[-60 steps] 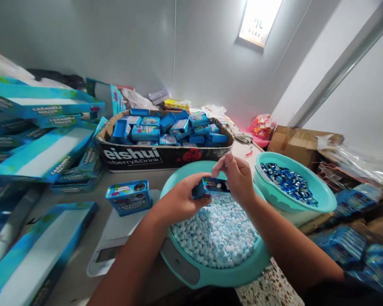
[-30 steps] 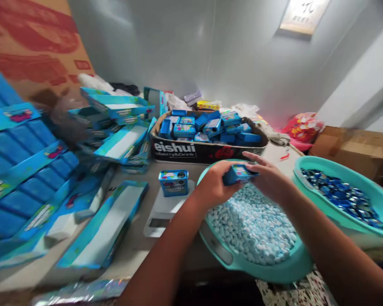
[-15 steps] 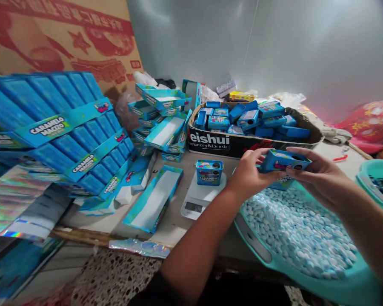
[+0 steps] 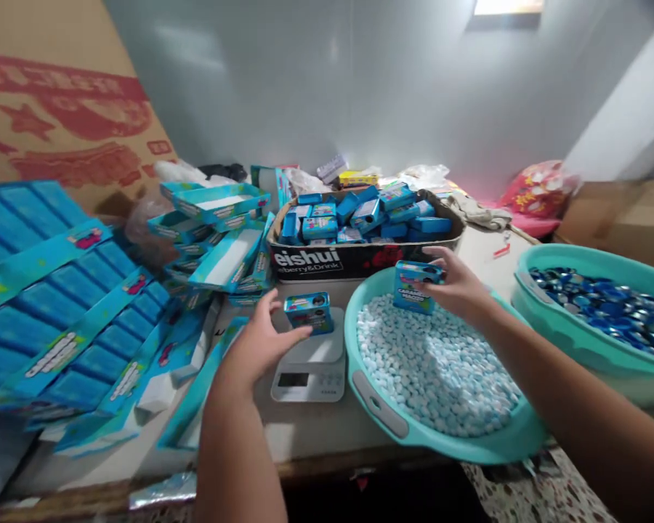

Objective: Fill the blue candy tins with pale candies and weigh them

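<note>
A blue candy tin (image 4: 413, 294) is held by my right hand (image 4: 458, 285), closed round its right side, just above the candies. Beneath it, a turquoise basin (image 4: 353, 347) contains many pale blue and white candies (image 4: 441, 374). My left hand (image 4: 255, 341) is open at the left of a second blue tin (image 4: 312, 315), thumb and fingers apart; I cannot tell whether it touches the tin. That tin stands upright on a white digital scale (image 4: 308, 381), whose display is too blurred to read.
Behind the scale is a black carton (image 4: 360, 267) full of blue tins. Blue display trays (image 4: 226, 258) are piled to its left, with filled trays (image 4: 76, 305) stacked nearer. On the right stands another turquoise basin (image 4: 528, 287) of shiny blue wrapped pieces (image 4: 604, 309).
My view has swung right. My left hand has left the tin that both hands held and moved to the one on the scale. My right hand keeps its tin over the basin.
</note>
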`<state>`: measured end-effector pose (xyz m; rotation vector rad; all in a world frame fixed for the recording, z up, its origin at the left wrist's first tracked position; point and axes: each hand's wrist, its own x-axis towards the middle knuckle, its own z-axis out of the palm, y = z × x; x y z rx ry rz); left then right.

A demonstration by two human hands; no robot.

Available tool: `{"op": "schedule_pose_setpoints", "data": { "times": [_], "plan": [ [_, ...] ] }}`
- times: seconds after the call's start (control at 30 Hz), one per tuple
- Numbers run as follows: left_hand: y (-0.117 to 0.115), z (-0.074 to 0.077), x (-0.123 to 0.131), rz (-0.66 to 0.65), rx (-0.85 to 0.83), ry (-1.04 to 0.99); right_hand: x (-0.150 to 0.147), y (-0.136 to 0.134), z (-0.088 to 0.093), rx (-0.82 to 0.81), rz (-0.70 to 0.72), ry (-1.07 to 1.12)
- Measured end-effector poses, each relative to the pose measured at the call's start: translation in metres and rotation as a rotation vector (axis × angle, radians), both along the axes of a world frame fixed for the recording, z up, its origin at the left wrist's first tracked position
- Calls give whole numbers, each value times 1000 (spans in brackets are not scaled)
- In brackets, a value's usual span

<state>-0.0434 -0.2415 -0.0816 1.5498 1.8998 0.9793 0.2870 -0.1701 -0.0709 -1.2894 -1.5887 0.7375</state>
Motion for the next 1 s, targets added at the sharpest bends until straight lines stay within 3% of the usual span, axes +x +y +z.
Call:
{"op": "schedule_pose_setpoints", "data": {
  "times": [0.1,0.2,0.3,0.37,0.43,0.5,0.57,0.67,0.73,0.8,1.0],
  "plan": [
    [10,-18,-2,-138,-38,-28,2,4,-8,35,-9,-221],
    [16,-23,8,-154,43,-148,6,7,-14,70,10,-355],
    [15,-14,18,-96,208,-178,10,9,-15,86,-23,-409],
    [12,0,27,-12,339,-137,11,9,-12,54,-41,-418],
    [8,18,38,-13,469,-20,9,7,-6,54,-58,-387],
    [5,35,51,-134,619,204,2,2,2,86,-73,-249],
    [6,50,64,-308,778,472,-8,-5,10,11,1,62],
    [11,61,79,-504,964,793,-21,-15,18,-434,283,636],
    [15,62,85,-557,1064,931,-26,-18,20,-712,435,851],
    [19,59,89,-595,1113,1007,-28,-19,20,-811,482,896],
    [23,46,89,-665,1097,975,-28,-15,17,-735,302,771]
  ]
}}
